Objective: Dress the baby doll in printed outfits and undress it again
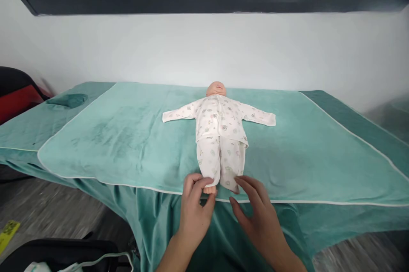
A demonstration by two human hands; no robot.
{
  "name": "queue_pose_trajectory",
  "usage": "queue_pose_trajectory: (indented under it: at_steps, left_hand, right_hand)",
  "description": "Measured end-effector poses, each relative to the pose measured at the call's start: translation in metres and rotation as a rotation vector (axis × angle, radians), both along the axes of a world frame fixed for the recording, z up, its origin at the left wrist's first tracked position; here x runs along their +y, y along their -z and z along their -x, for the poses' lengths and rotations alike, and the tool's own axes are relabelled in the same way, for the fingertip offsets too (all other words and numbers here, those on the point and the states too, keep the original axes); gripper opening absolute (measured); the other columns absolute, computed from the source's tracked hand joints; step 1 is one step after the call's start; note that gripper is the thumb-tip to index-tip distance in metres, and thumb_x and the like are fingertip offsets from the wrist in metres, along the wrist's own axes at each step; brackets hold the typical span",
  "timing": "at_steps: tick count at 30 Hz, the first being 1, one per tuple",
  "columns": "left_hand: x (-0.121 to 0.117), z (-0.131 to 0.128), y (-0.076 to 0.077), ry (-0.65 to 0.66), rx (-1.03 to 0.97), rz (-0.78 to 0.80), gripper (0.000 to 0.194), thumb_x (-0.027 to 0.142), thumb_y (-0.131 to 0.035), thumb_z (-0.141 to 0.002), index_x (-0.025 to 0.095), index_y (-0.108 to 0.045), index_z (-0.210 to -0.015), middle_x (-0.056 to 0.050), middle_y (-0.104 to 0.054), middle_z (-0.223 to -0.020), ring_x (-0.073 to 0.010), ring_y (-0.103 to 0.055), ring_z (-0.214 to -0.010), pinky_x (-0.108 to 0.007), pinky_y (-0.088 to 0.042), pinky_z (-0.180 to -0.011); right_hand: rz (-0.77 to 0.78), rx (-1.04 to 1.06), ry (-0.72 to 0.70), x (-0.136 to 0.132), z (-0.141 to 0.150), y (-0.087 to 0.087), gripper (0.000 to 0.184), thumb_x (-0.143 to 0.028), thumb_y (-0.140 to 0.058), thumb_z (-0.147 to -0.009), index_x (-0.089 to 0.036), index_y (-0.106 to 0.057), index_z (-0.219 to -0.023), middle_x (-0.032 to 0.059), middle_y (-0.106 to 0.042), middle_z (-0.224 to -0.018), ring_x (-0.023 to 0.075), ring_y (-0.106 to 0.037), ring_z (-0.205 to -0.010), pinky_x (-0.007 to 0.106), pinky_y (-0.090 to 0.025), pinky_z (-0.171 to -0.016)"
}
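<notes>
A baby doll (pixel 216 89) lies on its back, arms spread, its head toward the wall. It wears a white printed long-sleeved top (pixel 220 118) and matching trousers (pixel 209 157). My left hand (pixel 196 208) curls round the cuff of the trouser leg on the left, fingers on the cloth and thumb beside the bare foot (pixel 209 189), whose toes show below the hem. At the other cuff, my right hand (pixel 257 214) has its fingertips against the edge of the cloth, with the thumb apart below. No foot shows beneath that cuff.
A green cover (pixel 128 135) with white piping lies over the bed and hangs down its front. A face hole (pixel 68 100) is at the left end. A black and red chair (pixel 19 93) stands far left; a black seat with a cable (pixel 108 256) is at lower left.
</notes>
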State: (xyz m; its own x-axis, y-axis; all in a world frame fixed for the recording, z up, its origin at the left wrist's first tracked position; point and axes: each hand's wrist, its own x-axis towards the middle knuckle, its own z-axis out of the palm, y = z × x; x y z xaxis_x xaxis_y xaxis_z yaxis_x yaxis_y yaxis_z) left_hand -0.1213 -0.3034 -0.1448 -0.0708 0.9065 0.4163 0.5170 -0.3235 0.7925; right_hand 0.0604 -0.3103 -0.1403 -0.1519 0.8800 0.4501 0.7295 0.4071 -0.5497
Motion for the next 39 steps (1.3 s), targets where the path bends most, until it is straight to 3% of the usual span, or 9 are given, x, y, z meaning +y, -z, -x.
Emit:
queue_pose_trajectory:
  at_steps: [7,12,17,22,25,28,33,36,39]
  left_hand:
    - [-0.001,0.002,-0.016,0.003,0.024,-0.067,0.029,0.01,-0.058,-0.087,0.03,-0.065,-0.108,-0.004,-0.054,-0.103,-0.0161,-0.061,-0.096,-0.029,-0.054,-0.084]
    - [-0.004,0.004,-0.017,0.01,0.049,-0.055,0.024,0.011,-0.058,-0.089,0.028,-0.064,-0.106,-0.003,-0.054,-0.103,-0.0142,-0.061,-0.094,-0.027,-0.054,-0.082]
    - [-0.008,0.007,-0.005,0.021,0.122,-0.091,0.022,0.01,-0.055,-0.091,0.026,-0.064,-0.104,-0.002,-0.053,-0.098,-0.0132,-0.06,-0.09,-0.026,-0.053,-0.081]
    - [-0.012,0.014,0.002,0.08,0.123,-0.095,0.024,0.011,-0.058,-0.09,0.025,-0.063,-0.109,-0.003,-0.057,-0.098,-0.0141,-0.062,-0.092,-0.026,-0.053,-0.082]
    - [-0.013,0.018,0.003,0.068,0.074,-0.082,0.02,0.012,-0.058,-0.09,0.024,-0.063,-0.105,-0.003,-0.06,-0.098,-0.0144,-0.062,-0.092,-0.025,-0.052,-0.082]
    - [-0.008,0.023,0.004,-0.003,-0.012,-0.052,0.013,0.015,-0.056,-0.092,0.023,-0.063,-0.099,-0.003,-0.062,-0.098,-0.0145,-0.062,-0.092,-0.025,-0.052,-0.081]
    - [0.032,0.037,-0.001,-0.105,-0.155,0.049,0.01,0.027,-0.056,-0.093,0.022,-0.065,-0.094,-0.004,-0.064,-0.1,-0.0161,-0.061,-0.094,-0.028,-0.05,-0.084]
    - [0.077,0.039,-0.013,-0.162,-0.295,0.119,0.015,0.033,-0.058,-0.091,0.021,-0.065,-0.096,-0.005,-0.065,-0.104,-0.0183,-0.061,-0.101,-0.031,-0.049,-0.09]
    - [0.127,0.031,-0.025,-0.119,-0.435,0.215,0.028,0.037,-0.063,-0.087,0.021,-0.064,-0.11,-0.008,-0.065,-0.119,-0.0217,-0.059,-0.115,-0.034,-0.047,-0.1]
  right_hand:
    - [0.0,-0.079,-0.073,0.023,0.04,-0.009,0.026,-0.012,-0.052,-0.09,-0.024,-0.056,-0.113,0.0056,-0.068,-0.104,0.0267,-0.061,-0.102,0.047,-0.043,-0.093]
    - [0.005,0.002,-0.101,0.013,0.045,-0.003,0.017,-0.009,-0.051,-0.089,-0.024,-0.054,-0.097,0.0017,-0.064,-0.089,0.0222,-0.059,-0.09,0.046,-0.041,-0.094]
    - [0.005,-0.077,-0.185,-0.005,0.033,0.0,0.027,-0.007,-0.051,-0.091,-0.024,-0.055,-0.112,0.0011,-0.065,-0.094,0.0206,-0.06,-0.095,0.05,-0.033,-0.108]
    - [-0.128,-0.004,-0.097,0.0,0.007,0.007,0.036,-0.016,-0.059,-0.092,-0.024,-0.051,-0.127,0.0092,-0.061,-0.12,0.0249,-0.056,-0.116,0.044,-0.046,-0.1]
    - [-0.078,0.013,0.045,0.005,-0.001,0.018,0.033,-0.024,-0.062,-0.092,-0.023,-0.053,-0.124,0.0111,-0.059,-0.119,0.0261,-0.059,-0.111,0.04,-0.052,-0.09]
    - [0.001,0.039,0.027,0.005,-0.004,0.025,0.019,-0.023,-0.057,-0.095,-0.024,-0.056,-0.114,0.0076,-0.061,-0.109,0.0223,-0.062,-0.1,0.036,-0.053,-0.084]
    - [0.098,0.076,-0.148,0.002,-0.014,-0.001,0.003,-0.022,-0.057,-0.095,-0.024,-0.057,-0.097,0.0037,-0.062,-0.094,0.0177,-0.061,-0.085,0.031,-0.05,-0.074]
    - [0.257,0.121,-0.285,0.022,-0.029,-0.026,0.013,-0.03,-0.055,-0.097,-0.023,-0.06,-0.087,0.002,-0.062,-0.085,0.0155,-0.059,-0.076,0.028,-0.048,-0.068]
    - [0.171,0.232,-0.051,0.075,-0.045,-0.035,0.018,-0.038,-0.054,-0.095,-0.023,-0.061,-0.088,0.0024,-0.063,-0.085,0.0172,-0.06,-0.078,0.03,-0.049,-0.072]
